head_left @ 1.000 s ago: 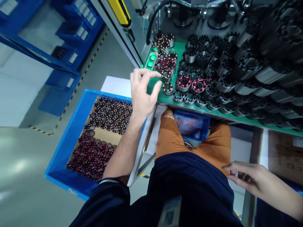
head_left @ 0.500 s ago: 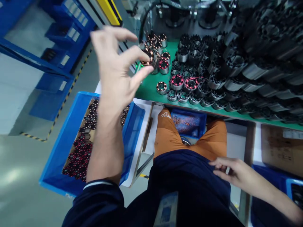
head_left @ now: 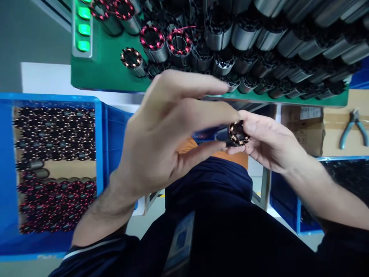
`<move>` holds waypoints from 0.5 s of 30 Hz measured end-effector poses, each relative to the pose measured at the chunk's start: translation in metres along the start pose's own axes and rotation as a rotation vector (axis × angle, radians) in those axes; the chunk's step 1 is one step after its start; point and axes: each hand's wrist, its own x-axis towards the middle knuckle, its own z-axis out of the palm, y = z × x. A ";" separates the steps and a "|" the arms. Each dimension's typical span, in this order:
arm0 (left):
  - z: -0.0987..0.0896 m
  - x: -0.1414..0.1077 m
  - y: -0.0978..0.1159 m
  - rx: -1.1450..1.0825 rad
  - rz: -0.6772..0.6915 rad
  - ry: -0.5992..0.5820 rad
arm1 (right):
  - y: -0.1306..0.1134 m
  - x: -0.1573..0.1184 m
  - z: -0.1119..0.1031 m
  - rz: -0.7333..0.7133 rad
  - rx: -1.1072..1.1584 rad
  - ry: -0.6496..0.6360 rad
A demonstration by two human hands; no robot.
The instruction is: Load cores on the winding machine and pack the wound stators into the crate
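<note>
A motor stator (head_left: 239, 134) with copper windings is held in front of my lap, its wound end turned toward the right. My left hand (head_left: 170, 130) closes on its left part, index finger above and thumb below. With the thumb at the rim and fingers underneath, my right hand (head_left: 268, 140) grips the same stator from the right. Above, on the green bench top (head_left: 100, 73), stand a copper-wound stator (head_left: 132, 57) and two stators with red windings, one a red-wound stator (head_left: 178, 42). Rows of dark stator cores (head_left: 248, 30) fill the bench to the right.
A blue bin (head_left: 99, 154) at left holds copper-wound and red-wound stators on cardboard. Green-lit buttons (head_left: 83, 29) sit at the bench's left end. Pliers (head_left: 353, 127) lie on a cardboard box (head_left: 331, 130) at right, above another blue bin (head_left: 298, 215) of dark parts.
My left hand has come down and right from above the bench with a stator. My right hand has risen from beside my lap to take hold of it. The view has shifted.
</note>
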 end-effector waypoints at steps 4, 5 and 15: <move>0.020 -0.014 0.010 -0.056 -0.141 0.199 | 0.004 -0.002 -0.002 -0.027 0.012 0.069; 0.026 -0.017 0.013 -0.034 -0.158 0.232 | 0.004 -0.002 -0.002 -0.035 0.007 0.075; 0.037 -0.018 0.010 0.005 -0.135 0.179 | 0.006 -0.004 -0.003 -0.041 -0.013 0.113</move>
